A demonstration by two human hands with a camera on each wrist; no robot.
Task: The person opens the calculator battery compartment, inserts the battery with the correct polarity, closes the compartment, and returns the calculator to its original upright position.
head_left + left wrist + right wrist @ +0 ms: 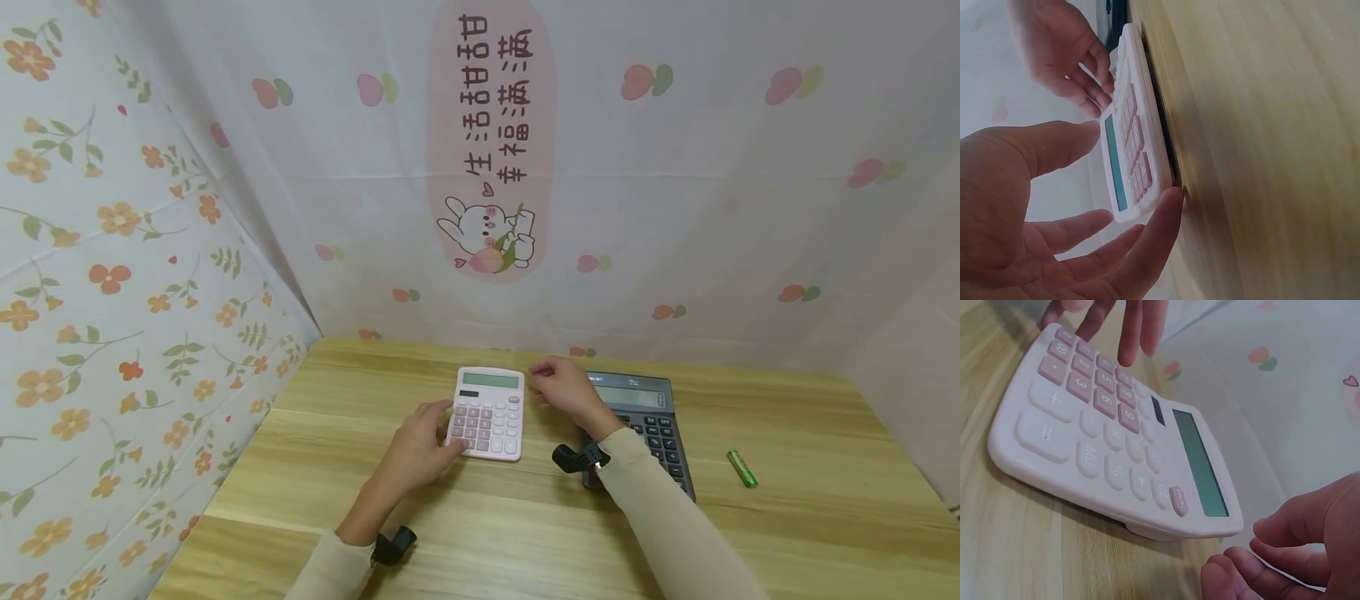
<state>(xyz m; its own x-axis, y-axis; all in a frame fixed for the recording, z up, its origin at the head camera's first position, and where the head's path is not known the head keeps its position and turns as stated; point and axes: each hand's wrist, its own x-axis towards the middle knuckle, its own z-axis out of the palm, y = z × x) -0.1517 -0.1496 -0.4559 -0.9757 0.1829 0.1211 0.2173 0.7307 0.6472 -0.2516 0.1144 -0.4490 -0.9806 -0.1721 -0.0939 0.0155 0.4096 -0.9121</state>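
A pale pink calculator (487,412) with a green display lies on the wooden table. At its left side is my left hand (422,446), thumb by the lower keys and fingers along the left edge. In the left wrist view one fingertip of the left hand (997,206) meets the calculator's (1154,137) corner. Just off the upper right corner, my right hand (566,387) has loosely bent fingers with nothing between them. The right wrist view shows the right hand (1316,544) beside the display end of the calculator (1110,431).
A larger dark grey calculator (660,425) lies partly under my right forearm. Farther right lies a green battery (742,468). Printed cloths hang behind the table (315,467) and at its left.
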